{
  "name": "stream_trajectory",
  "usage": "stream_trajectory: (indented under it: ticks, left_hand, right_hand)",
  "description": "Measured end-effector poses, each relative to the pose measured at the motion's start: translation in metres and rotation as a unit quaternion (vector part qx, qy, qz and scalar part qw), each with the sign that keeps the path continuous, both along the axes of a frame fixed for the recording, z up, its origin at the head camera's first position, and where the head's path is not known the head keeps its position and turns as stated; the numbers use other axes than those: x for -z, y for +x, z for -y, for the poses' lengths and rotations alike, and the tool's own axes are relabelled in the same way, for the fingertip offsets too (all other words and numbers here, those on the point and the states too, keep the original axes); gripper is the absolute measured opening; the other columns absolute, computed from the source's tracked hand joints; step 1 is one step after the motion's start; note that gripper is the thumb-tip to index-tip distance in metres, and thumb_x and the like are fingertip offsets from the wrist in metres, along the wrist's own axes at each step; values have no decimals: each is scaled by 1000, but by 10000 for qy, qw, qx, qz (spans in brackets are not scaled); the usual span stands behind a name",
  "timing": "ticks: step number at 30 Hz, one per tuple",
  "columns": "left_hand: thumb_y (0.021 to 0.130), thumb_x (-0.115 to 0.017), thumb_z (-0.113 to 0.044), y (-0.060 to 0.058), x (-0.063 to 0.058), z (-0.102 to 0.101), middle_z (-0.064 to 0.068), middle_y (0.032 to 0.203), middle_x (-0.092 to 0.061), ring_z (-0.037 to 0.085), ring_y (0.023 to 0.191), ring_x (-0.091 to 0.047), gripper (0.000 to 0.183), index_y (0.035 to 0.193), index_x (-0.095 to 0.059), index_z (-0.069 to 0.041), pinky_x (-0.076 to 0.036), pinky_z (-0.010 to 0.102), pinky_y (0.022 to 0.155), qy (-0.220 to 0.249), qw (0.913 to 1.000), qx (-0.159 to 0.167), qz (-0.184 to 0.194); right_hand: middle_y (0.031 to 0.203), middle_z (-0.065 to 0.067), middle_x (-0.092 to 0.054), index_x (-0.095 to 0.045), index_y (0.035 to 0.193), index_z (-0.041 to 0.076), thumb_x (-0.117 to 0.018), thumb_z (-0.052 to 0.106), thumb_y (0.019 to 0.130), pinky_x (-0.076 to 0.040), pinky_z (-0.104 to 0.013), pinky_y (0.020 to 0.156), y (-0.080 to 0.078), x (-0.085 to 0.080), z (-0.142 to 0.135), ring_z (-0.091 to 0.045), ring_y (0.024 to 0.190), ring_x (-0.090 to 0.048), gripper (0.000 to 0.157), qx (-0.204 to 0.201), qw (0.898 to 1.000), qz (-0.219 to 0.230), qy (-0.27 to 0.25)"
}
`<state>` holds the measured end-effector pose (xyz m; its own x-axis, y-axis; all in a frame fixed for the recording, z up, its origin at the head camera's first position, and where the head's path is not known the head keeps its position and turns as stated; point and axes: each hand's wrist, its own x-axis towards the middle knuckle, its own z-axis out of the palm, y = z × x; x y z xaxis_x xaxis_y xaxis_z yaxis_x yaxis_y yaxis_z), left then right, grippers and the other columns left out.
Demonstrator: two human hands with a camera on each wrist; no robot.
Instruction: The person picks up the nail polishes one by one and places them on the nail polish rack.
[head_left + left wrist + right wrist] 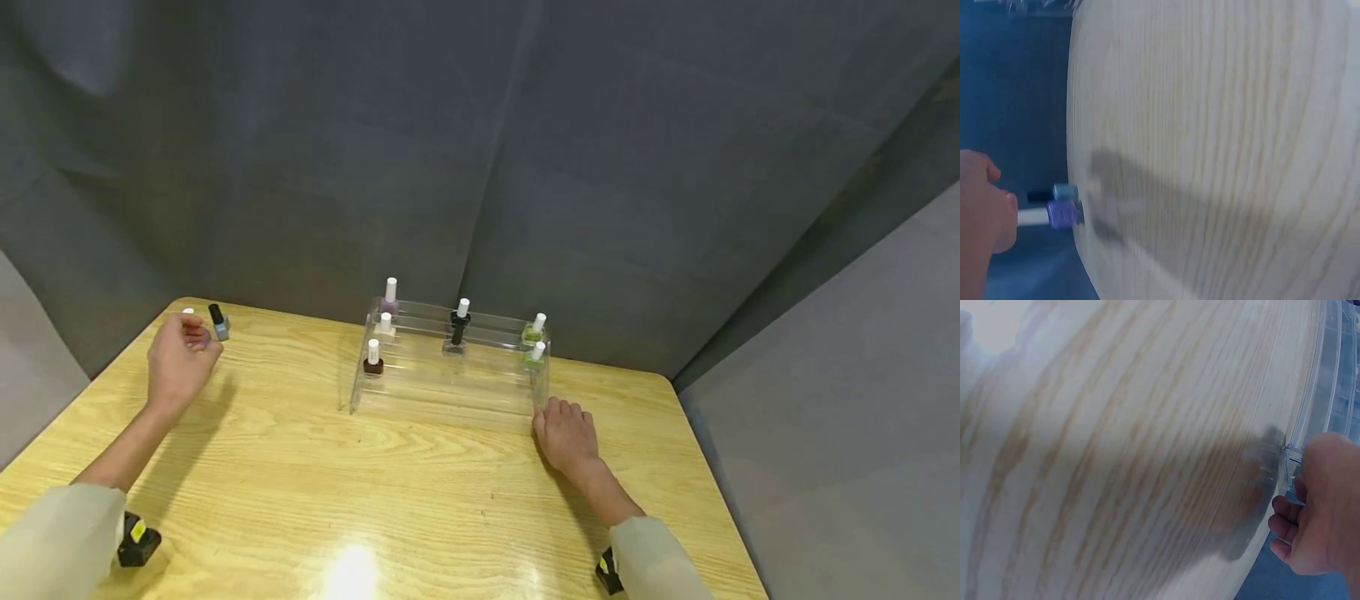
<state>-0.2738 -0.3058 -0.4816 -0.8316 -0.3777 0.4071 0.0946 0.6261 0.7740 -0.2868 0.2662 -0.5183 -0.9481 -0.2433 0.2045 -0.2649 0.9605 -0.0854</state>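
Observation:
My left hand [180,362] is at the table's far left, its fingers pinching a purple nail polish bottle [1062,214] by its white cap. Right beside it stands a grey-blue nail polish bottle [221,325] with a black cap. A clear tiered display rack [442,400] stands at the table's back edge. My right hand [567,433] grips the rack's front right corner, fingers curled at its side; the thumb is partly hidden. On the rack's left are a lilac bottle [388,306], a cream bottle [386,328] and a dark brown bottle [373,365].
Mid-rack stand a black bottle [460,318] and a black-capped bottle [454,346]. Two green bottles, one upper [532,335] and one lower [533,361], are at the rack's right. The wooden table [420,500] ends at a dark curtain [337,167].

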Motion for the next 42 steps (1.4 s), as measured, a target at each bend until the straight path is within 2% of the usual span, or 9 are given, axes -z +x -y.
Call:
stream_trajectory:
  ticks: [3, 5, 8, 14, 18, 21, 26, 33, 42]
  left_hand:
    - [89, -66, -7, -2, 3, 14, 14, 107, -51, 16, 92, -50, 43, 122, -42, 8, -37, 15, 73, 344, 9977, -527, 238]
    - [89, -69, -9, -4, 5, 20, 14, 108, -47, 17, 92, -49, 51, 125, -37, 8, -38, 18, 72, 459, 9959, -599, 494]
    - [90, -68, -11, -8, 10, 26, 22, 115, -44, 29, 99, -51, 60, 133, -31, 10, -39, 24, 70, 482, 9942, -459, 840]
    - [92, -61, -13, -19, 16, 35, 38, 131, -35, 46, 109, -44, 69, 143, -22, 12, -40, 39, 74, 419, 9937, -152, 1025]
    - [93, -60, -14, -26, 18, 40, 44, 135, -27, 53, 115, -38, 74, 147, -16, 12, -41, 56, 86, 527, 9904, 67, 1273]
    - [94, -61, -15, -30, 20, 42, 47, 140, -23, 59, 124, -32, 81, 151, -10, 11, -35, 64, 100, 647, 9858, 196, 1535]
    - [95, -63, -17, -34, 23, 46, 49, 144, -18, 63, 132, -24, 86, 152, -4, 10, -26, 67, 108, 734, 9799, 395, 1814]
    - [98, -59, -18, -34, 27, 53, 49, 143, -22, 63, 131, -28, 81, 150, -6, 15, -31, 66, 105, 694, 9768, 645, 1920]
    - [100, -56, -17, -35, 24, 52, 48, 143, -23, 64, 129, -28, 74, 148, -11, 17, -31, 68, 105, 523, 9762, 836, 1932]
  right_hand:
    - [71, 0, -25, -36, 80, 11, -40, 28, 108, -31, -40, 64, -1, 5, -2, -27, 69, -37, 33, -26, 10000, -51, -29]
    - [71, 0, -28, -36, 80, 11, -39, 29, 108, -31, -40, 64, -2, 7, -3, -27, 68, -37, 33, -9, 10000, -43, -27]
    - [71, -3, -33, -38, 81, 10, -37, 30, 108, -31, -40, 64, -4, 10, -4, -27, 68, -37, 33, 20, 10000, 6, 11]
    - [71, -4, -35, -38, 81, 10, -33, 32, 108, -30, -39, 63, -6, 11, -6, -26, 67, -36, 36, -29, 10000, -41, 50]
    - [70, -3, -34, -37, 80, 11, -36, 29, 108, -29, -38, 63, -4, 9, -3, -26, 66, -35, 34, -29, 10000, -58, 14]
    - [70, -2, -33, -37, 80, 11, -39, 28, 108, -30, -39, 63, -2, 4, -1, -26, 66, -36, 33, -10, 10000, -9, -43]
    - [72, -4, -35, -40, 81, 9, -41, 27, 107, -31, -40, 65, 0, -1, 2, -26, 69, -37, 32, 84, 9998, 156, 8]
    - [71, -2, -32, -39, 81, 10, -41, 27, 107, -32, -39, 65, 0, 1, 2, -26, 69, -36, 32, 66, 9999, 119, 98]
    - [73, -3, -34, -40, 82, 8, -41, 27, 108, -33, -41, 66, 1, -3, 3, -27, 70, -37, 32, 162, 9995, 220, 173]
